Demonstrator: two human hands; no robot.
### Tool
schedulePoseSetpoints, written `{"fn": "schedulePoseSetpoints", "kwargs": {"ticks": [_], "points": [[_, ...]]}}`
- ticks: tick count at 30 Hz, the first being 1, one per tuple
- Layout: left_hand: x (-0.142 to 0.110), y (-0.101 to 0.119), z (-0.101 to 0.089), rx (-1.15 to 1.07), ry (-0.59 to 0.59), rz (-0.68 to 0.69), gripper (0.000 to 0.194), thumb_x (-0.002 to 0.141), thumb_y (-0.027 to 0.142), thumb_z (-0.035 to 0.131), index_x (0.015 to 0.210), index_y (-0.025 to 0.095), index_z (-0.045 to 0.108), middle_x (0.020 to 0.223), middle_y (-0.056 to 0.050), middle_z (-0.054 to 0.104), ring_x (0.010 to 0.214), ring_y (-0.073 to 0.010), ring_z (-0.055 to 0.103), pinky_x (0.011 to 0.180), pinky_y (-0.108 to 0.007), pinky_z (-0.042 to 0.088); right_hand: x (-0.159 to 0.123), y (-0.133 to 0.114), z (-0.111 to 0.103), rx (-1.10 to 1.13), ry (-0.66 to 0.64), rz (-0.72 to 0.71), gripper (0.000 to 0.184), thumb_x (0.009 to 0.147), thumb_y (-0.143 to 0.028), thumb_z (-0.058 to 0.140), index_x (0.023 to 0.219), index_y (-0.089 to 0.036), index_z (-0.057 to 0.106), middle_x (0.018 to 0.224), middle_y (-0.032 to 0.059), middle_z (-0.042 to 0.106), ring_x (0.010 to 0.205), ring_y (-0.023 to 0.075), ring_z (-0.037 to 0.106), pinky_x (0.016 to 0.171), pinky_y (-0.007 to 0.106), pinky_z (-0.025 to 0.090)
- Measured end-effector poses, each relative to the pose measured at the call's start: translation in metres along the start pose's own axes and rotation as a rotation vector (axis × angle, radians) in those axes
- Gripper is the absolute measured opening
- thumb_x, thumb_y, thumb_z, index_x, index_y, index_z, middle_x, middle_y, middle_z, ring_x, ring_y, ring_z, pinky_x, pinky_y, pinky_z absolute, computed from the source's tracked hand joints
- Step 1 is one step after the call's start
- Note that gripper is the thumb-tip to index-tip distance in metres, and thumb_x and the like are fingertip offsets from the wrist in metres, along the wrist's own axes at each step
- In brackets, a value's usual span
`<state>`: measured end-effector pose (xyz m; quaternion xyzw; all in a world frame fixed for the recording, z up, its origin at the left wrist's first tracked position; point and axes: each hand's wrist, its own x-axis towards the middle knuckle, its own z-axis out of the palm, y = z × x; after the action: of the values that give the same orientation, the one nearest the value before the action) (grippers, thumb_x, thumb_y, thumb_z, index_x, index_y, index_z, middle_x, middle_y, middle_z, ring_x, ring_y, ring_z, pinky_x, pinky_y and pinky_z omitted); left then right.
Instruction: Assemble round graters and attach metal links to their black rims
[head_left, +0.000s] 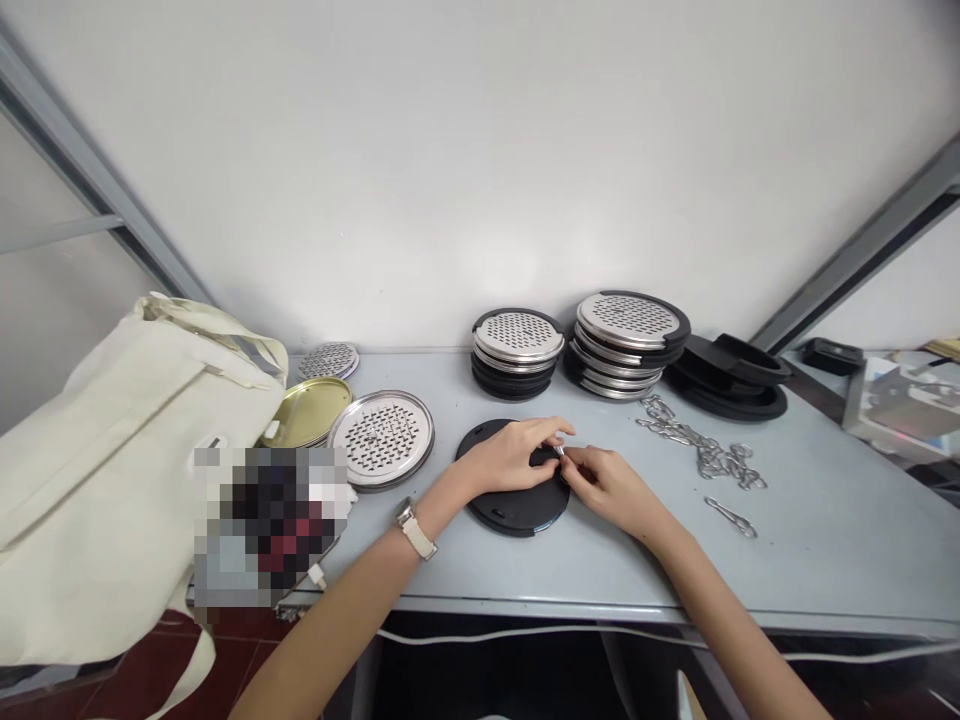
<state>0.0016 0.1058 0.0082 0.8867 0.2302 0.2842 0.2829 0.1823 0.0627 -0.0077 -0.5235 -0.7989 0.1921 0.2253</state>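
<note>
A black round disc (pixel 517 513) lies flat on the table, partly covered by my left hand (pixel 512 455). That hand rests across its top, with thumb and fingers closed around a small shiny metal wire clip (pixel 559 451) near the disc's right edge. From the right, my right hand (pixel 606 487) pinches the same clip between thumb and fingertips. Most of the clip is hidden by the fingers. On the table to the right, a loose metal wire clip (pixel 731 517) lies beside a pile of similar clips (pixel 705 447).
Behind the disc stand two stacks of round metal graters with black rims, a shorter stack (pixel 517 350) and a taller stack (pixel 630 340). Black bowl-like parts (pixel 731 375) sit farther right. Left are a loose grater (pixel 382 438), a gold lid (pixel 311 412) and a cream bag (pixel 127 470).
</note>
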Motion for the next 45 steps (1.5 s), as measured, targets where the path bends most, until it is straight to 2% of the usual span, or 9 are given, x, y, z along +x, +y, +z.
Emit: {"fn": "schedulePoseSetpoints", "kwargs": {"ticks": [14, 28, 45], "points": [[-0.0001, -0.0012, 0.0012, -0.003, 0.012, 0.022, 0.039, 0.078, 0.009, 0.052, 0.116, 0.019, 0.048, 0.106, -0.006, 0.062, 0.095, -0.0160, 0.062, 0.088, -0.029, 0.047, 0.0000, 0.0002, -0.0009, -0.017, -0.011, -0.012, 0.032, 0.089, -0.029, 0.034, 0.059, -0.021, 0.040, 0.054, -0.0011, 0.048, 0.053, 0.0132, 0.046, 0.055, 0.025, 0.032], [-0.0004, -0.0032, 0.0017, 0.015, 0.012, 0.045, 0.038, 0.079, 0.008, 0.052, 0.116, 0.017, 0.048, 0.107, -0.007, 0.061, 0.094, -0.0154, 0.061, 0.088, -0.027, 0.047, 0.0005, 0.0039, 0.0026, -0.033, 0.004, 0.005, 0.029, 0.086, -0.026, 0.039, 0.057, -0.020, 0.039, 0.052, -0.0023, 0.045, 0.051, 0.0115, 0.042, 0.051, 0.024, 0.030], [0.0001, -0.0038, 0.0010, -0.003, 0.008, 0.040, 0.037, 0.078, 0.008, 0.051, 0.114, 0.018, 0.049, 0.107, -0.006, 0.061, 0.093, -0.0154, 0.061, 0.087, -0.027, 0.047, 0.0003, 0.0053, 0.0031, -0.058, 0.010, -0.013, 0.031, 0.087, -0.027, 0.038, 0.057, -0.021, 0.037, 0.053, -0.0027, 0.046, 0.051, 0.0118, 0.044, 0.052, 0.024, 0.031]]}}
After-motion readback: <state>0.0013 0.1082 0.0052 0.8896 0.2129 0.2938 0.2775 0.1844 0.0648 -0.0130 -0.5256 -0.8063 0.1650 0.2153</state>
